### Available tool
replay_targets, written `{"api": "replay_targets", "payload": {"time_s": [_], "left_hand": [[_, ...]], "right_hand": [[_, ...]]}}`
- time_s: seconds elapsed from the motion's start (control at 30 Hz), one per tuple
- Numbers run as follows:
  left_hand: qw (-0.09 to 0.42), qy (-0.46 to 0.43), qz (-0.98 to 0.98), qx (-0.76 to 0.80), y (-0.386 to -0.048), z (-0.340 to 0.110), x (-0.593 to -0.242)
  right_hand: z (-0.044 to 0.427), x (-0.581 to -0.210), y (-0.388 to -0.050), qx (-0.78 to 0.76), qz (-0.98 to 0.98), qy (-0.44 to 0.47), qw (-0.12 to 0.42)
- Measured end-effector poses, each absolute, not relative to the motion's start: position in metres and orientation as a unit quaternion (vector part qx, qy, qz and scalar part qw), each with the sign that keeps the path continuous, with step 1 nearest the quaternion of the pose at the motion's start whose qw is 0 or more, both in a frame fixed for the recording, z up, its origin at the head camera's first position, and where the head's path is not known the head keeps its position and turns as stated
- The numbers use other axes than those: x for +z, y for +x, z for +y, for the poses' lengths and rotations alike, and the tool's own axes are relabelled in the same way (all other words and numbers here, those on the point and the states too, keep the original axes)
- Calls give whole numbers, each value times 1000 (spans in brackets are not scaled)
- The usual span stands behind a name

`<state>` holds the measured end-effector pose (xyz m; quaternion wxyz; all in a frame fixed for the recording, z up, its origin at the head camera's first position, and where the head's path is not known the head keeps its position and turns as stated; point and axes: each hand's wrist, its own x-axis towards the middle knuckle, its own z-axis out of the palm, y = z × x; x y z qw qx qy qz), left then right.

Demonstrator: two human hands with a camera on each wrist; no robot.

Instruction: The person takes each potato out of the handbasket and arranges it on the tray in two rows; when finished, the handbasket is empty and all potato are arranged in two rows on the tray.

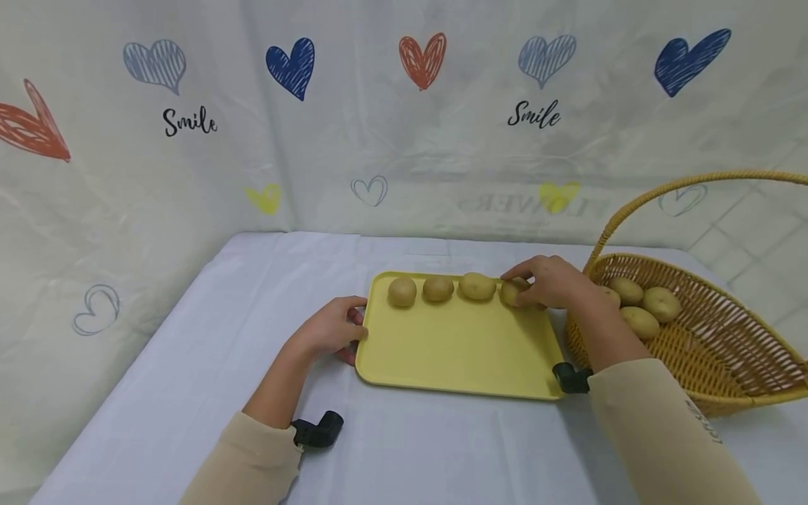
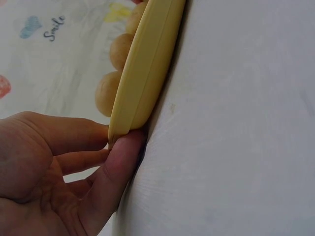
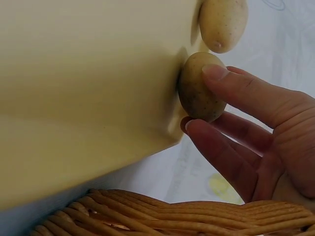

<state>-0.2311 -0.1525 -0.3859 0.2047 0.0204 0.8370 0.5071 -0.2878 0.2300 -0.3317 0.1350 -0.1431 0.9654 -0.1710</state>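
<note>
Pinched between the thumb and fingers of the right hand [image 1: 550, 280], a potato [image 1: 510, 292] sits at the far right corner of the tray [image 1: 454, 351], beside a row of three others [image 1: 438, 288] along the far edge. That hand reaches forward and leftward, its forearm crossing the basket's [image 1: 707, 358] left side in the head view. The left hand [image 1: 331, 326] pinches the tray's left rim, its forearm slanting in from the lower left.
</note>
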Motion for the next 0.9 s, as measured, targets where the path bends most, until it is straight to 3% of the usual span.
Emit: {"api": "replay_targets", "payload": {"time_s": [0.67, 0.9], "left_hand": [[207, 29, 836, 507, -232, -149, -387], [206, 26, 842, 498, -231, -151, -387]], "right_hand": [[238, -319, -273, -167, 969, -151, 104], [241, -306, -259, -244, 952, -153, 100]]}}
